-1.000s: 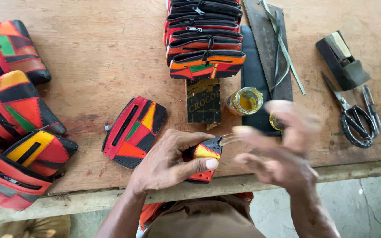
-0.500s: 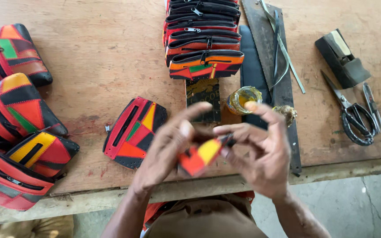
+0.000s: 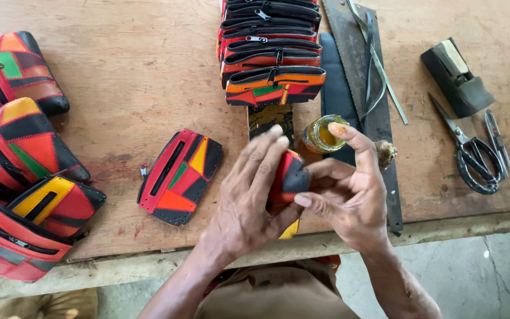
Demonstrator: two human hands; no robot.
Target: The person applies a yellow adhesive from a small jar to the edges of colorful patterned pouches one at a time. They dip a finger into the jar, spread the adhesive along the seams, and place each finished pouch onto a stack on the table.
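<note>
My left hand [image 3: 249,201] & right hand [image 3: 346,195] pinch a red-black patchwork pouch [image 3: 287,177], right forefinger up w/ yellow glue; glue jar [image 3: 324,133] just beyond.

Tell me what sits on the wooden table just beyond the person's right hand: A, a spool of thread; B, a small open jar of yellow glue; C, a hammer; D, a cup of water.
B: a small open jar with yellow contents stands on the table just beyond the right hand, whose raised fingertip is smeared yellow; both hands hold a patchwork pouch.
</note>
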